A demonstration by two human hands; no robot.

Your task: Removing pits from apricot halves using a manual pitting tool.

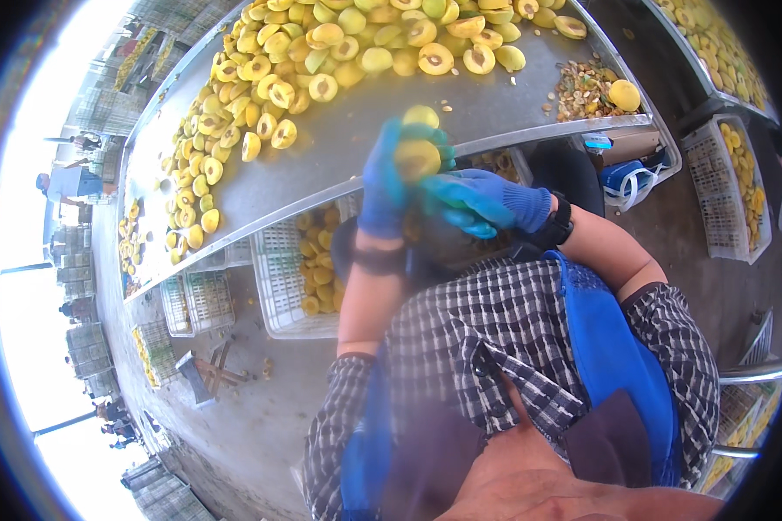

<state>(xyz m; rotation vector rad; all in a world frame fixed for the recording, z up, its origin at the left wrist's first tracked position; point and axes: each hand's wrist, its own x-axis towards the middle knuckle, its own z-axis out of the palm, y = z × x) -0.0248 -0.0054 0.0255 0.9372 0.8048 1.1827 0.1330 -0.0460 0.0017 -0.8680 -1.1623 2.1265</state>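
My left hand point(382, 187), in a blue glove with teal coating, is closed round a yellow peach half point(417, 159) just above the table's near edge. Another yellow peach piece point(421, 116) shows at its fingertips; blur hides whether it is held too. Close beside it, my right hand point(491, 201), gloved alike, has its fingers curled together; whatever they hold is hidden. Many halved yellow peaches point(321, 87), some with pits showing, lie heaped across the metal table point(339, 148) beyond my hands.
Pits and scraps point(582, 91) lie at the table's right corner beside a single peach point(624, 95). Under the near edge stands a white crate point(278, 286) of peaches. Another crate point(721, 191) is at right, near a blue-and-white bag point(630, 182). A small wooden stool point(204, 378) stands at left.
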